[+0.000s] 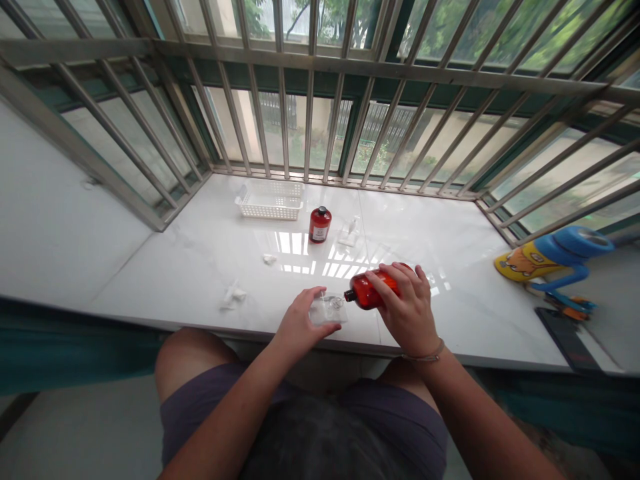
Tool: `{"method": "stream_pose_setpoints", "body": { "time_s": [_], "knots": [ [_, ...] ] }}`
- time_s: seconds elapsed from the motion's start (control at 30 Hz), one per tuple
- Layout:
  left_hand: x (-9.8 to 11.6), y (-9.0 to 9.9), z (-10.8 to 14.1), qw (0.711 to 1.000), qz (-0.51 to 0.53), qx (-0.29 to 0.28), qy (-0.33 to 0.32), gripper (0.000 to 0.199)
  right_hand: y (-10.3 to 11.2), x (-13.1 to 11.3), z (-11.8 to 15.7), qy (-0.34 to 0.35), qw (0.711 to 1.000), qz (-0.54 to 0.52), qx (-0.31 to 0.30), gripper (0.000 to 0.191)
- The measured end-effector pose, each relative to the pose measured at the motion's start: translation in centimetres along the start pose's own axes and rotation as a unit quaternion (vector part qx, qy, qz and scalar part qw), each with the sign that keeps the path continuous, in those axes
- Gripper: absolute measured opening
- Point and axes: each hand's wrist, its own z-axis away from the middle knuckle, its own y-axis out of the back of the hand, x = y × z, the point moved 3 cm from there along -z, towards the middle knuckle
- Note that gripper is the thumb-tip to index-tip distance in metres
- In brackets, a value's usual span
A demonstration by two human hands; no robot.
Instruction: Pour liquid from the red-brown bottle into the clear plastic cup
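My left hand (pixel 303 320) grips a small clear plastic container (pixel 327 310) just above the white marble sill (pixel 200 267). My right hand (pixel 405 307) holds a red-amber bottle (pixel 367 290) tilted on its side, its black neck pointing at the container. Neck and container are very close, and I cannot tell if they touch. No liquid shows running from the neck. Farther back, a red bottle with a black cap (pixel 320 225) stands upright, out of reach of neither hand's fingers but apart from both.
A white plastic basket (pixel 270 201) sits at the back of the sill, near a small clear object (pixel 349 232). Crumpled tissue (pixel 233 295) lies left of my hands. A blue and yellow toy-like object (pixel 555 257) and a dark flat slab (pixel 565 337) are at the right. Metal window bars (pixel 320 87) run behind.
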Motion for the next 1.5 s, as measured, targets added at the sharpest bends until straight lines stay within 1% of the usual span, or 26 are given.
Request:
{"method": "stream_pose_setpoints", "body": {
  "time_s": [0.4,0.63,0.9,1.0,1.07,1.1,1.17,1.23,1.3,1.43,1.5],
  "knots": [
    [0.1,0.0,0.0,1.0,0.002,-0.002,-0.002,0.078,-0.1,-0.3,0.1,-0.002,1.0,0.0,-0.002,0.055],
    [0.2,-0.1,0.2,1.0,0.006,0.0,-0.01,0.078,-0.9,-0.9,1.0,-0.013,1.0,-0.018,0.003,0.061],
    [-0.1,-0.2,0.4,1.0,0.017,-0.002,-0.007,0.077,-1.9,-1.5,2.1,-0.06,0.996,-0.071,0.0,0.07],
    [0.0,0.0,0.5,1.0,0.029,0.002,0.004,0.078,-2.7,-1.6,2.8,-0.091,0.988,-0.127,0.011,0.074],
    [0.0,0.3,0.6,0.999,0.038,0.006,0.014,0.079,-3.3,-1.5,3.5,-0.145,0.97,-0.194,0.026,0.076],
    [0.0,0.4,0.6,0.999,0.04,0.01,0.019,0.079,-3.6,-1.4,3.8,-0.188,0.953,-0.234,0.03,0.077],
    [0.0,0.8,0.7,0.999,0.04,0.017,0.026,0.078,-4.3,-1.1,4.5,-0.286,0.904,-0.316,0.017,0.081],
    [-0.2,1.1,0.8,0.998,0.04,0.021,0.036,0.078,-4.8,-0.8,5.0,-0.355,0.848,-0.394,-0.004,0.083],
    [-0.3,1.3,1.0,0.998,0.043,0.024,0.047,0.078,-5.1,-0.5,5.5,-0.376,0.804,-0.459,-0.014,0.084],
    [-0.7,1.7,1.3,0.996,0.062,0.026,0.058,0.078,-5.9,0.1,6.9,-0.382,0.745,-0.546,-0.032,0.082],
    [-0.8,1.7,1.5,0.995,0.073,0.022,0.065,0.078,-6.4,0.0,7.9,-0.392,0.703,-0.591,-0.046,0.082]
  ]
}}
